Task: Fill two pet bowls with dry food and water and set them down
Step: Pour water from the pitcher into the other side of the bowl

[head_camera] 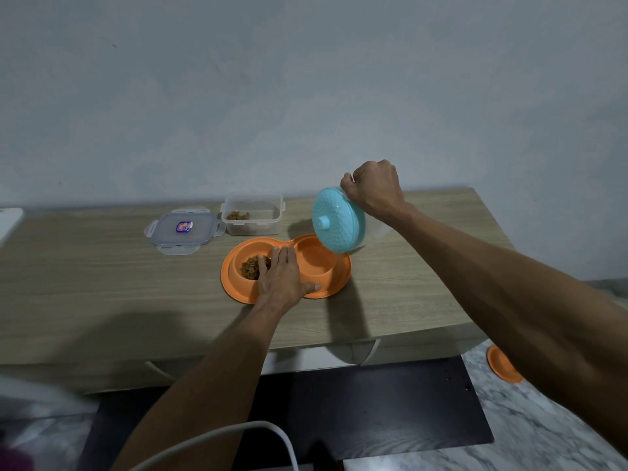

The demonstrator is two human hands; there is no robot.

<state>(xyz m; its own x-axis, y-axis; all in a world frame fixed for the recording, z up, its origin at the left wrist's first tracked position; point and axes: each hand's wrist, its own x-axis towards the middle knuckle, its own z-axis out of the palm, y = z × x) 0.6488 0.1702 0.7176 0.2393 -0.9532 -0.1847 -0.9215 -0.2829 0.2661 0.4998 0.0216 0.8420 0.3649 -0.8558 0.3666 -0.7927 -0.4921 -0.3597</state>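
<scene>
On wooden table (102, 300): orange double pet bowl (339, 283). Teal-lidded jug (336, 222) tilted over right well, gripped by right hand (377, 192); left hand (282, 277) flat, fingers straight, steadying bowl. Kibble (249, 266) in left well. Judged: water step; next, level jug.

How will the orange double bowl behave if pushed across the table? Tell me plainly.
The double bowl looks like moulded plastic, so probably stiff and light. Its wide flared base should resist tipping. The left hand lies flat on it, which hints it slides easily on the smooth table.
</scene>
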